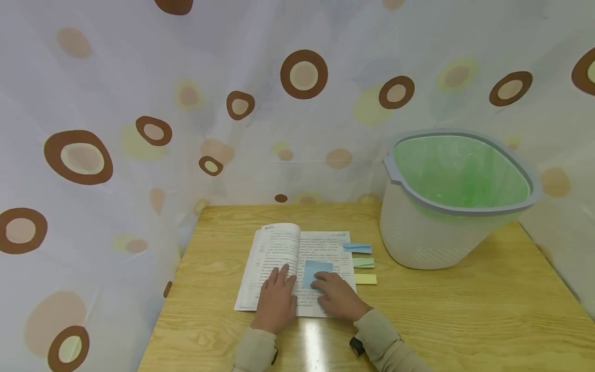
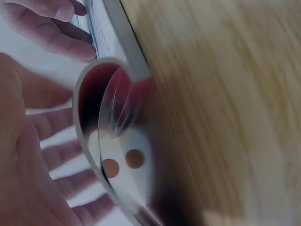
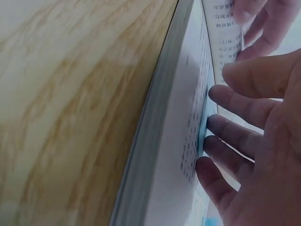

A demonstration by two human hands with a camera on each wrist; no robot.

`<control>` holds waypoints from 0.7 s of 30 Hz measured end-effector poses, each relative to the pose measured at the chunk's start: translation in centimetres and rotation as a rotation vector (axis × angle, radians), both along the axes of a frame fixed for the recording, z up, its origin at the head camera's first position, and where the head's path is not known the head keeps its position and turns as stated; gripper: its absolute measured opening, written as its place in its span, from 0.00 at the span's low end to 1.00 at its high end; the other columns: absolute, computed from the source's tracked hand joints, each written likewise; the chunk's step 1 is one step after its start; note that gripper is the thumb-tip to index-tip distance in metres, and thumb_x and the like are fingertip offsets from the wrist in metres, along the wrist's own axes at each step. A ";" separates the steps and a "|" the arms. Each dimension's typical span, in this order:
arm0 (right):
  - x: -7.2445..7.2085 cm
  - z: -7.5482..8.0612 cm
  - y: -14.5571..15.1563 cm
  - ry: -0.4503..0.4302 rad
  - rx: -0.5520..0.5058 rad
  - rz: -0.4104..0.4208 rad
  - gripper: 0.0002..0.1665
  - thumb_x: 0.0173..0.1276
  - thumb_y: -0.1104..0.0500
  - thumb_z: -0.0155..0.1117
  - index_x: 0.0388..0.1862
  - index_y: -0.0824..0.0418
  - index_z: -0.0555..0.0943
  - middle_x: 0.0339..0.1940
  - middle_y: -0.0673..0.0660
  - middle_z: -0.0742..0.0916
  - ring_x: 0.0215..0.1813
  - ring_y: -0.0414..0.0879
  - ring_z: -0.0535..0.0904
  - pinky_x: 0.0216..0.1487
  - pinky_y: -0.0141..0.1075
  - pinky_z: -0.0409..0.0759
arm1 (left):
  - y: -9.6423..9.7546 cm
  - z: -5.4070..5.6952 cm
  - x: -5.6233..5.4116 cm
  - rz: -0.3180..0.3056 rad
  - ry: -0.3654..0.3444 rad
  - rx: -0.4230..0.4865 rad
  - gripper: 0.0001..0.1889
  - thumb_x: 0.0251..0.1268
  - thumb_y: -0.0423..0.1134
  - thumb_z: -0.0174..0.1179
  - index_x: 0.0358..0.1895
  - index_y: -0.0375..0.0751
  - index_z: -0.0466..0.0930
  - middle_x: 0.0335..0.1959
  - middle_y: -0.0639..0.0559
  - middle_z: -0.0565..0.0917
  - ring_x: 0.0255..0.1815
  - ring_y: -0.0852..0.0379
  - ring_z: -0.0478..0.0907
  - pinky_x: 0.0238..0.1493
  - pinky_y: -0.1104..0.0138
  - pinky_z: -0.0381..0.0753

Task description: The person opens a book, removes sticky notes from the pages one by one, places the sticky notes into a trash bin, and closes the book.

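Right hand (image 1: 338, 297) loosely spread, gripping nothing, fingertips on a square blue paper note (image 1: 318, 267); left hand (image 1: 275, 302), fingers extended, rests on the open, white-paged book (image 1: 279, 243) underneath. The note seems light, limp, creasable: best pinched at the edge beyond those fingertips.

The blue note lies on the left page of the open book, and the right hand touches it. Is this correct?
No: the head view shows the blue note on the right page of the open book; the right hand does touch it.
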State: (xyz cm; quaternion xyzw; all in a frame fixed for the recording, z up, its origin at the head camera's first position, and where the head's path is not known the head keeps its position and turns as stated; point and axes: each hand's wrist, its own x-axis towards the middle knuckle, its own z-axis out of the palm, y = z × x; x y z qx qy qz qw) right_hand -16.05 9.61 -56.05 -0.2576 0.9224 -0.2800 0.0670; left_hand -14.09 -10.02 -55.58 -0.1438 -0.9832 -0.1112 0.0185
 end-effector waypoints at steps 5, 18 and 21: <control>0.2 0.2 0.0 -0.038 -0.007 -0.004 0.21 0.66 0.64 0.59 0.58 0.64 0.81 0.67 0.64 0.78 0.69 0.63 0.72 0.68 0.59 0.72 | -0.1 -0.9 0.3 0.090 -0.080 0.092 0.44 0.55 0.55 0.69 0.73 0.38 0.64 0.76 0.39 0.63 0.76 0.34 0.60 0.69 0.39 0.68; 0.5 -0.5 0.1 -0.070 0.026 -0.007 0.22 0.68 0.61 0.59 0.61 0.61 0.79 0.71 0.62 0.75 0.73 0.63 0.68 0.68 0.63 0.70 | 0.8 -1.1 0.5 0.184 -0.138 0.086 0.58 0.49 0.66 0.68 0.76 0.31 0.55 0.78 0.37 0.59 0.78 0.34 0.56 0.69 0.33 0.64; 0.6 -0.6 0.1 -0.076 0.021 -0.014 0.24 0.67 0.61 0.59 0.62 0.61 0.78 0.72 0.62 0.74 0.73 0.63 0.68 0.68 0.63 0.69 | 0.9 -1.3 0.5 0.209 -0.151 0.105 0.59 0.47 0.65 0.69 0.76 0.31 0.55 0.79 0.38 0.58 0.79 0.35 0.55 0.70 0.32 0.61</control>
